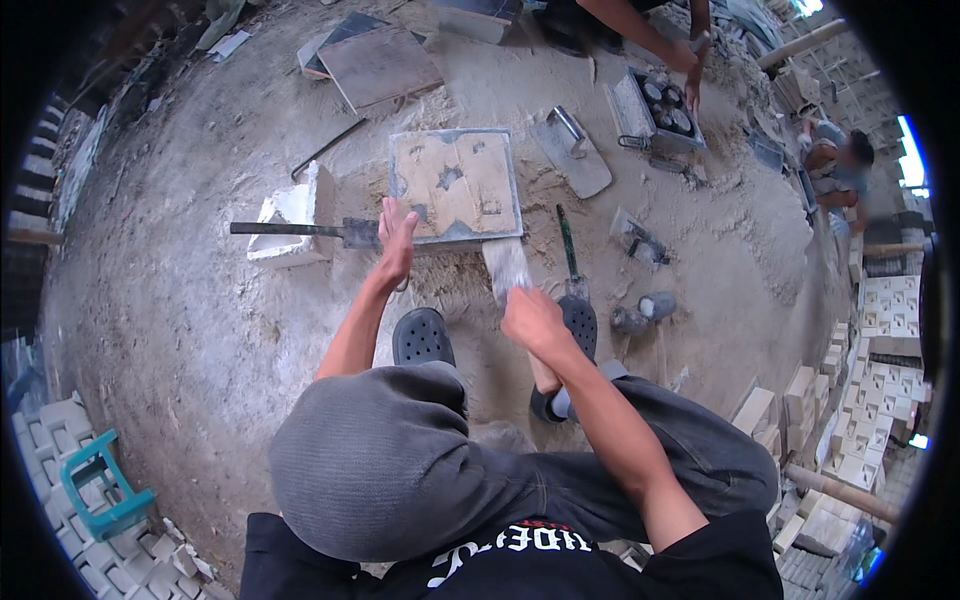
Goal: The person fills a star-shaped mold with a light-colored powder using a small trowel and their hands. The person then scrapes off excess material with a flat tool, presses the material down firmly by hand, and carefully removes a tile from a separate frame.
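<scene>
My right hand (534, 322) grips a wide brush with pale bristles (508, 263) and a wooden handle, its bristles at the front right edge of a square, metal-rimmed mould (462, 180). Tan sandy material with a dark star and corner shapes fills the mould's top. Against the mould's front left corner, my left hand (397, 240) is open, fingers straight and held together. Beside that hand, a dark bar (285, 229) with a flat metal end lies across a chipped white block (310, 205). A tool with a green handle (567, 238) rests by my right shoe.
A steel float (573, 155) lies right of the mould, with two grey cylinders (656, 305) nearer me. Farther off, a co-worker's hands reach over a metal box (632, 105) of round pieces. Flat boards (380, 68) lie at the back, stacked pale blocks (875, 405) at right, a teal stool (105, 490) at left.
</scene>
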A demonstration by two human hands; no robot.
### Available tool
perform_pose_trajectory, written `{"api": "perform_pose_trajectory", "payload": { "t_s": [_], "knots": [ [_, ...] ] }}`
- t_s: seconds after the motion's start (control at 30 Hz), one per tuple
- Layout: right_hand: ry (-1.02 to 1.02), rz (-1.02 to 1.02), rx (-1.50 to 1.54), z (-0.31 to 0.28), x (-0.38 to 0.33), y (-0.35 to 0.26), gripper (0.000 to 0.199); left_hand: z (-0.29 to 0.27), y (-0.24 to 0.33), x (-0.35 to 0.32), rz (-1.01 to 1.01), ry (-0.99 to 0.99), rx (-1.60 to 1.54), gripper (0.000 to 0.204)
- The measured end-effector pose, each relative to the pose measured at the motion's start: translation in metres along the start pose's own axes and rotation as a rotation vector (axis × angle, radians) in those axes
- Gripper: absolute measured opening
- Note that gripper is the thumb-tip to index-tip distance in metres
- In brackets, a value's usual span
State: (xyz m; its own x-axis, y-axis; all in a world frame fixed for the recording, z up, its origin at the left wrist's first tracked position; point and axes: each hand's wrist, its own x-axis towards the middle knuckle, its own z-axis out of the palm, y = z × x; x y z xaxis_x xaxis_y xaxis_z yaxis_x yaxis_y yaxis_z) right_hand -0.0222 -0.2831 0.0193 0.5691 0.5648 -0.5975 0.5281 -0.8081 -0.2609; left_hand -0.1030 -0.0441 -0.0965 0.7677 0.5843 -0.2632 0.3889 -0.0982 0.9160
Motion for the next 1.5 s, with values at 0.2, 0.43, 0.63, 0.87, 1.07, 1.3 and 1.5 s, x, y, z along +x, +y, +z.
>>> {"api": "perform_pose_trajectory", "payload": {
  "t_s": [0.2,0.43,0.63,0.87,1.07,1.3,1.5],
  "knots": [
    [0.020,-0.057,-0.007,-0.041,0.019,-0.046,0.025,-0.015,-0.022,0.013,0.046,-0.028,-0.077,0.082],
    [0.134,-0.092,-0.090,-0.047,0.108,-0.030,0.026,-0.001,0.004,0.004,0.030,-0.107,-0.237,0.085],
    [0.051,-0.093,0.010,0.018,0.027,-0.014,0.026,-0.009,0.004,0.000,0.021,-0.111,-0.295,0.087],
    [0.138,-0.267,-0.015,0.003,0.009,-0.039,0.023,-0.012,0.009,-0.001,0.022,-0.135,-0.355,0.090],
    [0.048,-0.314,-0.090,-0.016,0.080,-0.082,0.029,-0.011,0.011,-0.003,0.018,-0.149,-0.385,0.092],
    [0.014,-0.259,-0.073,0.036,0.006,-0.047,0.029,-0.017,0.004,-0.001,0.018,-0.142,-0.423,0.095],
    [0.079,-0.317,-0.087,0.015,-0.001,-0.050,0.022,-0.021,0.014,-0.012,-0.047,-0.128,-0.503,0.102]
  ]
}}
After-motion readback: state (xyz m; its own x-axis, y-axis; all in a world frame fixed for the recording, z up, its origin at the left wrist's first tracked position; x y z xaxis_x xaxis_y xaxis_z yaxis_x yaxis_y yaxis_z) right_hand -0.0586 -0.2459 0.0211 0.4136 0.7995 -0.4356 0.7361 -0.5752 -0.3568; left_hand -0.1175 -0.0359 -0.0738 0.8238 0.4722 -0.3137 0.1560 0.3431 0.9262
